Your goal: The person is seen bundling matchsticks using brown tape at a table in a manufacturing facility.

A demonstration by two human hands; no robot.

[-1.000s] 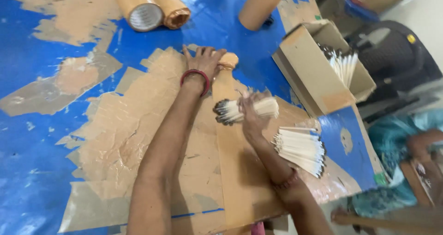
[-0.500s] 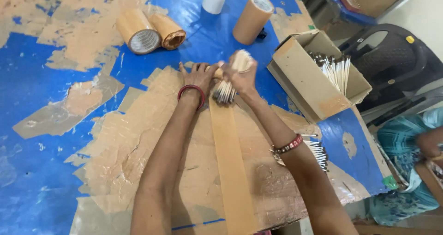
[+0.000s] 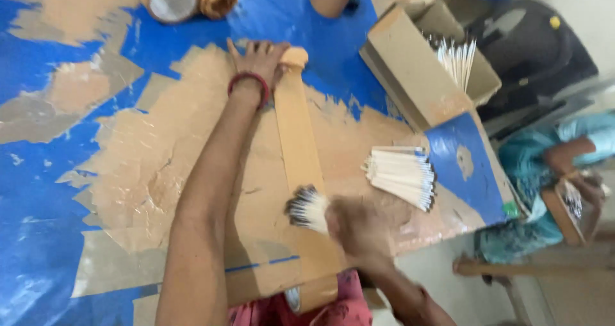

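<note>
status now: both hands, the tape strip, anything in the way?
Left hand flat, pinning brown tape strip at far end. Right hand blurred, gripping stick bundle on the strip. Loose stick pile lies beside, apart.

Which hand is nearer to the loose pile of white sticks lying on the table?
Right. The right hand, gripping a bundle of sticks, is just below-left of the loose pile of white sticks. The left hand presses the far end of the brown tape strip, well away.
</note>
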